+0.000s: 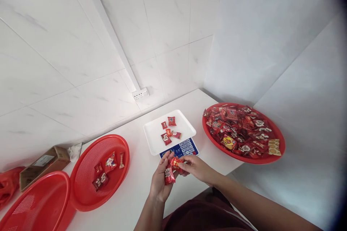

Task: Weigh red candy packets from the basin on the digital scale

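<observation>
My left hand [160, 182] is closed round a few red wrapped candies [169, 175], held just above the white table near its front edge. My right hand [195, 168] pinches another red candy wrapper [177, 162] that touches the ones in my left hand. Directly behind my hands stands a small weighing scale with a blue keypad [179, 148]. Its white pan [154, 133] carries several red candies [169, 131].
A red tray [280, 148] heaped with red candy packets lies at the right. At the left a red mesh basket [86, 173] holds several candies, and a second red basket [35, 205] overlaps it. A cardboard box [40, 166] and a wall socket [140, 94] sit behind.
</observation>
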`<state>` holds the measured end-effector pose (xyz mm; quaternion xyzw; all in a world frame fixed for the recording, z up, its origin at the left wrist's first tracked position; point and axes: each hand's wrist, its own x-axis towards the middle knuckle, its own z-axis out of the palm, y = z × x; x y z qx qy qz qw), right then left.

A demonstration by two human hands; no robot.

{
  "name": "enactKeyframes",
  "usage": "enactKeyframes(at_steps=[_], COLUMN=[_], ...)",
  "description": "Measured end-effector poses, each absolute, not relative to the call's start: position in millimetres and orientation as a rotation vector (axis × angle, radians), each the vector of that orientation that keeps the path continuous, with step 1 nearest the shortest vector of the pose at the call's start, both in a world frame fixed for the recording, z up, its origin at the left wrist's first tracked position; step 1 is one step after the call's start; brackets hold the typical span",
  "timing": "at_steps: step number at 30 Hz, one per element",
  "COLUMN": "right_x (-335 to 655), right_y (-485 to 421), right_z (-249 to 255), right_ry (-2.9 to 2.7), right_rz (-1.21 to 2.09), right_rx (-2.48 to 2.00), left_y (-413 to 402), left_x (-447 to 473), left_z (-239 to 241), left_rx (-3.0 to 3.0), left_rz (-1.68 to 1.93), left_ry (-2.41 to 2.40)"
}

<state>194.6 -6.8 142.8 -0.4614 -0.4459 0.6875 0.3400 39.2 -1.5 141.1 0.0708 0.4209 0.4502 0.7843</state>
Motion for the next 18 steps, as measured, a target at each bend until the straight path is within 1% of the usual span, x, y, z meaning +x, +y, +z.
enactKeyframes(at_steps=[6, 10, 13, 18], right_x=[195.5, 194.5, 200.8, 219.7], right_y=[-11.8, -9.8, -5.8, -3.0], right_z=[146.8, 138.0, 130.2, 121.0], right_ry=[-1.148, -1.001, -0.856, -0.643], right_rz=[1.961, 1.927, 1.844, 1.763], right_rx=[-1.066, -1.159, -1.245, -1.315], left_y=[-3.7, 6.0, 31.3, 97.6], left_x=[43.2, 47.4, 48.2, 49.1], left_z=[141.2, 138.0, 129.4, 122.3], left_rx=[0.217, 0.265, 0.173, 0.057], left_rz=[0.956, 0.922, 0.944, 0.999], left_ry=[0.952, 0.964, 1.106, 1.254])
